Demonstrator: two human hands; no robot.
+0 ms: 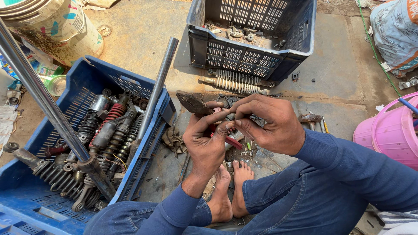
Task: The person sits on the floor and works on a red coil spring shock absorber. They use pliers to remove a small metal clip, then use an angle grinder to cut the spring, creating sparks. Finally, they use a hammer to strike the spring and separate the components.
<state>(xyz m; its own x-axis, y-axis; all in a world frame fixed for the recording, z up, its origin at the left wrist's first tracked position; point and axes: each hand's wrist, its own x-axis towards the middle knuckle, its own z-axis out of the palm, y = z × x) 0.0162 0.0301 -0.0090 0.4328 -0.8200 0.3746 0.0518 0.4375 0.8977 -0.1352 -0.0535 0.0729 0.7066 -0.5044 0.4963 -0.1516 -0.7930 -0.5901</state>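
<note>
My left hand [205,141] grips a pair of pliers [193,104] with red handles, the rusty jaws pointing up and left. My right hand [269,122] meets it from the right, with thumb and fingers pinched on a small part at the pliers' handles; the part itself is mostly hidden by the fingers. Both hands hover above my bare feet [228,187] and small metal bits scattered on the concrete ground.
A blue crate [26,196] at left holds several shock absorbers with springs [109,126] and two long steel tubes [154,93]. A dark blue crate [244,54] with small parts stands ahead, a shock absorber [233,85] lying before it. A pink bucket [387,132] sits at right.
</note>
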